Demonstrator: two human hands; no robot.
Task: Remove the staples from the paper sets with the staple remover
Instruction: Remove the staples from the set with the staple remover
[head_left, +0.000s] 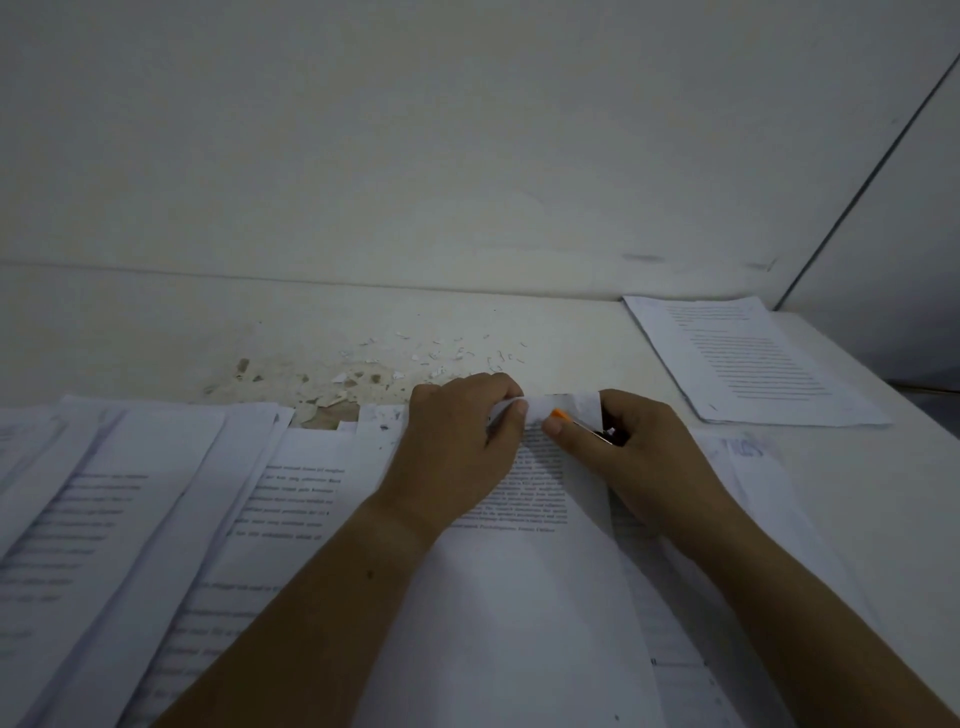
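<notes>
A printed paper set (535, 561) lies in front of me on the white table (597, 338), its far edge curled up. My left hand (457, 447) pinches that curled top edge between thumb and fingers. My right hand (639, 457) grips the staple remover (582, 423), a slim metal tool with an orange tip, its tip resting against the paper's top edge beside my left thumb. The staple itself is hidden by the fold and my fingers.
Overlapping paper sets (130, 519) cover the table to the left. A separate stack (748, 358) lies at the far right. Pulled staples and paper scraps (431, 353) are scattered behind my hands, near a patch of chipped surface (322, 384). A wall rises behind.
</notes>
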